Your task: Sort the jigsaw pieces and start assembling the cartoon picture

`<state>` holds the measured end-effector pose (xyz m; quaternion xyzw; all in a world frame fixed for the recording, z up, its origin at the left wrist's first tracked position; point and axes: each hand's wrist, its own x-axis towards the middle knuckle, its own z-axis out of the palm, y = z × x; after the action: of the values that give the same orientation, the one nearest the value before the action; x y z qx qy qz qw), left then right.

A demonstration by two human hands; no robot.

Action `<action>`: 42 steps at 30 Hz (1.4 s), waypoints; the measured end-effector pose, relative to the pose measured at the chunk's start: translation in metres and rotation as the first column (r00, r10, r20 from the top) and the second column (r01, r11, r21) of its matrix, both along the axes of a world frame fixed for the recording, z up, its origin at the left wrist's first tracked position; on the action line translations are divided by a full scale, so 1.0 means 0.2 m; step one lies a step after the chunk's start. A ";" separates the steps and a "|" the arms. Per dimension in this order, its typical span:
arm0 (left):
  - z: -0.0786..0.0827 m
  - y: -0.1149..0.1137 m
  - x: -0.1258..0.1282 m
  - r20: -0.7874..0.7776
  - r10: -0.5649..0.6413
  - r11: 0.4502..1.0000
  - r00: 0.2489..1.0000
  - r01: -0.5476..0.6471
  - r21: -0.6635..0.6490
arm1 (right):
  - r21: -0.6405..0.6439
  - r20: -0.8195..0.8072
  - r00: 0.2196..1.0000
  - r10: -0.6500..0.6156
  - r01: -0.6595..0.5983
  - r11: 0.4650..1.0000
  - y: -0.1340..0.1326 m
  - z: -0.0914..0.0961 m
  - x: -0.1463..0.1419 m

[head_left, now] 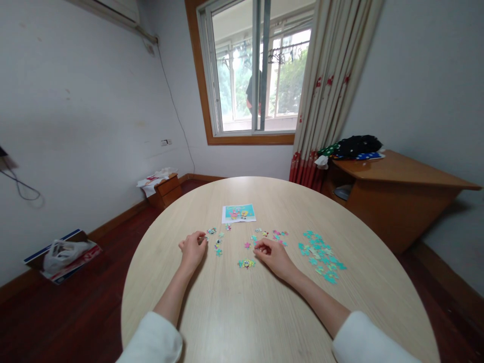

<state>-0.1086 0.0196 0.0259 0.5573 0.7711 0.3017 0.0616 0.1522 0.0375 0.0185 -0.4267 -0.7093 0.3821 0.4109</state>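
Note:
My left hand (pixel 194 249) rests on the round table, fingers curled, beside a small cluster of jigsaw pieces (pixel 212 231); anything in its fingertips is too small to make out. My right hand (pixel 274 256) is closed in a pinch near a pink puzzle piece (pixel 247 245), and what it may hold is hidden. Between the hands lies a short joined strip of pieces (pixel 246 263) with a yellow cartoon face. A column of loose pieces (pixel 218 245) is just right of my left hand. Beyond my right hand are pink pieces (pixel 280 234).
A printed cartoon picture (pixel 239 213) lies toward the back of the table (pixel 287 322). Many turquoise pieces (pixel 321 256) are spread at the right. A wooden desk (pixel 397 186) with clothes (pixel 359 147) stands behind on the right. Beyond the window (pixel 242 75) a person is partly visible.

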 end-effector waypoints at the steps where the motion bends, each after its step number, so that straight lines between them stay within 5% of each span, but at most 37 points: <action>1: 0.00 0.00 0.00 -0.018 0.016 1.000 1.000 -0.016 -0.005 | 0.001 0.001 1.000 -0.002 0.002 1.000 0.00 0.00 0.00; 22: 0.03 -0.01 0.00 -0.044 0.030 0.989 0.999 -0.036 -0.141 | -0.031 -0.001 1.000 0.012 -0.012 0.999 -0.01 0.02 0.00; 42: 0.00 0.00 0.02 -0.142 0.035 0.997 0.989 -0.045 -0.069 | -0.040 0.022 0.999 0.036 -0.035 0.999 0.00 0.00 0.00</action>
<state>-0.1051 0.0206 0.0254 0.5589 0.7950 0.2348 0.0210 0.1524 0.0382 0.0182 -0.4265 -0.7135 0.3984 0.3876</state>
